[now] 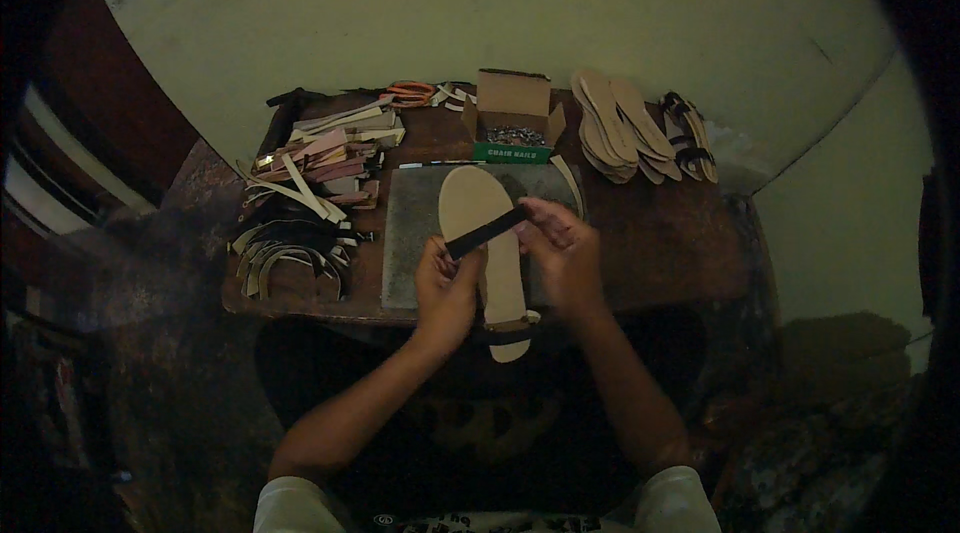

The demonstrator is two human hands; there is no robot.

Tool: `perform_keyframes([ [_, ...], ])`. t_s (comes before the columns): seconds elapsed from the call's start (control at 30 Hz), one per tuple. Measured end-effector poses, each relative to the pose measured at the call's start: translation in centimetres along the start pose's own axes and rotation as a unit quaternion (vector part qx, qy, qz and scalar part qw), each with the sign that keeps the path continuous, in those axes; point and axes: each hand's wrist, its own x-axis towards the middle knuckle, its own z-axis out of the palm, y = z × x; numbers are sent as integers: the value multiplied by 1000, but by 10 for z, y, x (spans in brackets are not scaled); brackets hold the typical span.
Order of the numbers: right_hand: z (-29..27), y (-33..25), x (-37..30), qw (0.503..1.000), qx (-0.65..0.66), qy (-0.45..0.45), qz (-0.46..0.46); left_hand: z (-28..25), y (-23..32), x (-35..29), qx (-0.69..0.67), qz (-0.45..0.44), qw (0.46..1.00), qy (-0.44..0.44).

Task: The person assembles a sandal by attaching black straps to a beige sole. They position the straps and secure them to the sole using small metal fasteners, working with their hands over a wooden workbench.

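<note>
You hold a black strap point(487, 231) slantwise across a tan sole point(487, 245), your left hand point(446, 285) pinching its lower end and your right hand point(562, 248) pinching the upper end, both grips closed on the strap. The sole lies lengthwise on a grey mat point(412, 233) at the front of the bench point(660, 233), its heel past the edge toward you. A dark band point(508, 337) already crosses the heel end, so by the look of it one strap is fitted and this one is not yet fixed. More seems left: a stack of bare soles point(610, 128) waits at the back right beside a few strapped ones point(688, 138), an open box of nails point(514, 118) sits behind the mat, and cut strips point(320, 168) pile up on the left. The bench is dark worn wood against a pale wall point(450, 3) in a dim room.
</note>
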Motion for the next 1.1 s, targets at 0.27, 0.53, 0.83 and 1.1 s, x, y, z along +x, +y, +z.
perform_keyframes([
  [0.27, -15, -3, 6, 990, 49, -44, 123, 0, 11, 4, 27, -50, 998, -20],
  [0.53, -21, 5, 9, 973, 126, -50, 184, 4, 19, 2, 42, -66, 997, -10],
  [0.83, -14, -1, 3, 976, 118, -66, 173, 3, 16, 4, 23, -55, 998, 4],
  [1.1, -6, 0, 1, 989, 74, -61, 116, -8, 10, 9, 6, -58, 998, -18],
])
